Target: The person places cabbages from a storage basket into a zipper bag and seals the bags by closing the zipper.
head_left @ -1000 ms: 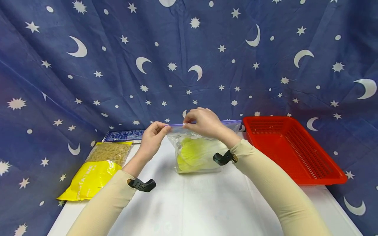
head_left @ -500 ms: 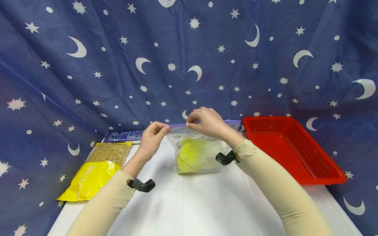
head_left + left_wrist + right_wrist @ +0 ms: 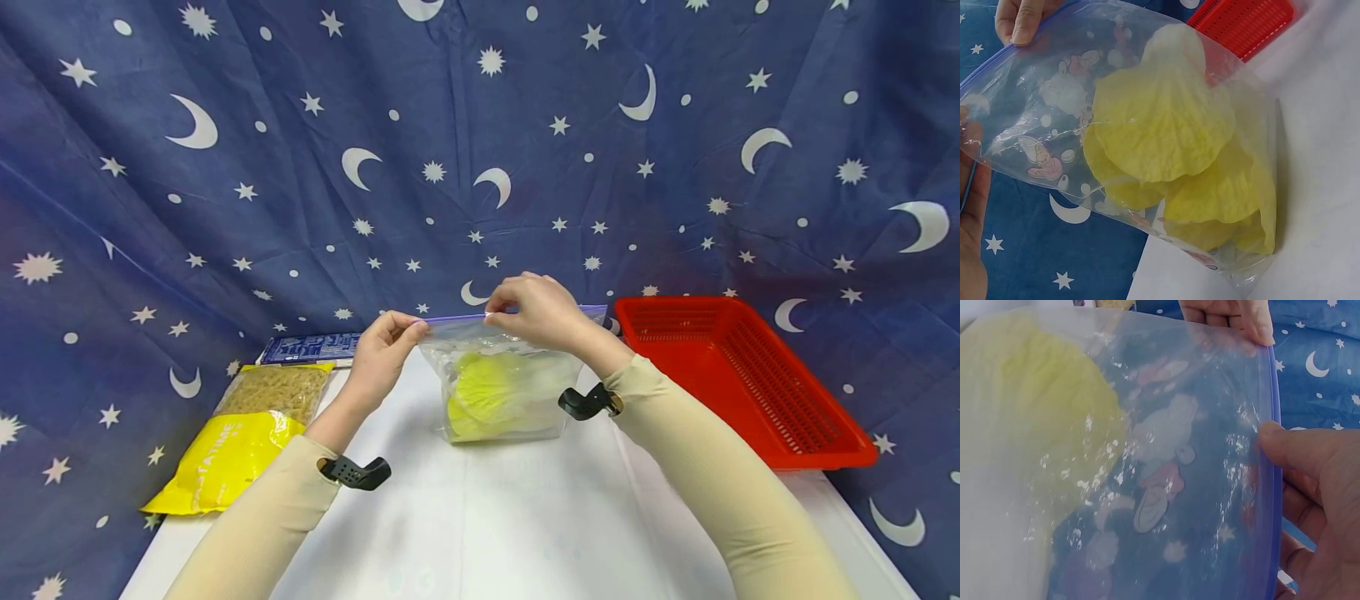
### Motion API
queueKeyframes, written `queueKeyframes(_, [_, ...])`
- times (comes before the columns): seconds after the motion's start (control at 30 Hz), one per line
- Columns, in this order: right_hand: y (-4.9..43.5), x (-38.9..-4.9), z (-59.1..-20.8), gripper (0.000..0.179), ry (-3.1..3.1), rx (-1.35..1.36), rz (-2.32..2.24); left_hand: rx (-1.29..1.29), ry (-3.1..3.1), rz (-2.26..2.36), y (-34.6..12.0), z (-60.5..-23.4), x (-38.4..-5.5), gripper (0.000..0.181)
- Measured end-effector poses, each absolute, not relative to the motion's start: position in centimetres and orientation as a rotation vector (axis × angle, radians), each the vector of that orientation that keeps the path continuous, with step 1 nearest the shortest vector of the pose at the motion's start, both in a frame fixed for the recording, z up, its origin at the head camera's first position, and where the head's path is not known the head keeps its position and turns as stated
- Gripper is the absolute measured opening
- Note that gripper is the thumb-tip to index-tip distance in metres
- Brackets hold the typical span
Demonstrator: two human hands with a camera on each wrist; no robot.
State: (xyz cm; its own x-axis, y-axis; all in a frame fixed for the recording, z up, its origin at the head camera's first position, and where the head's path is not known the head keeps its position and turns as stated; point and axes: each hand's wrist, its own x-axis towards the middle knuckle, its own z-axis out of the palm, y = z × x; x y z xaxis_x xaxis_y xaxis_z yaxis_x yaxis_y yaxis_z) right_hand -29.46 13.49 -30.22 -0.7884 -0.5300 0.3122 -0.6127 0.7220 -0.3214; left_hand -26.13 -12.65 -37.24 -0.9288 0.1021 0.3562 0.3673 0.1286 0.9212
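Observation:
A clear zip bag (image 3: 551, 417) with a purple zip strip stands upright on the white table in the head view. Yellow-green cabbage leaves (image 3: 483, 392) with pale stems lie inside it, and cartoon prints show on the plastic in both wrist views. At the bag's top left corner, my left hand (image 3: 381, 354) pinches the strip's end between thumb and finger. My right hand (image 3: 536, 308) pinches the purple strip (image 3: 1275, 519) partway along, thumb on the near side and fingers behind. Beyond the right hand, the strip runs on to the right corner.
On the right of the table (image 3: 465, 533) stands a red plastic basket (image 3: 750, 392). A yellow pasta bag (image 3: 232, 458) leans at the left, with a flat blue-patterned item (image 3: 311, 347) behind it. A blue moon-and-star curtain (image 3: 420, 108) hangs along the back.
My right hand has slid a short way to the right along the zip strip. The left hand keeps its pinch at the left corner, and the bag stays in place.

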Motion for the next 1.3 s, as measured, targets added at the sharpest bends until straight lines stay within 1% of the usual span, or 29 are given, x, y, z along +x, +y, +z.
queueKeyframes(0.07, [13.7,-29.5,-30.2,0.011,-2.725,0.916,0.615,-0.479,-2.185,-1.892,-12.9,-38.0,-26.8,0.022])
queueKeyframes(0.3, [14.4,-29.5,-30.2,0.011,-2.75,0.89,0.63,-0.458,-2.202,-1.889,-13.0,-37.9,-26.7,0.021])
queueKeyframes(0.43, [14.9,-29.5,-30.3,0.01,-2.757,0.878,0.636,-0.463,-2.202,-1.878,-13.4,-38.9,-27.5,0.022])
queueKeyframes(0.77, [15.7,-29.4,-30.2,0.011,-2.777,0.857,0.646,-0.494,-2.187,-1.883,-13.5,-38.9,-27.4,0.028])
queueKeyframes(1.3, [16.9,-29.4,-30.2,0.012,-2.783,0.828,0.62,-0.485,-2.194,-1.886,-13.6,-39.0,-27.5,0.028])
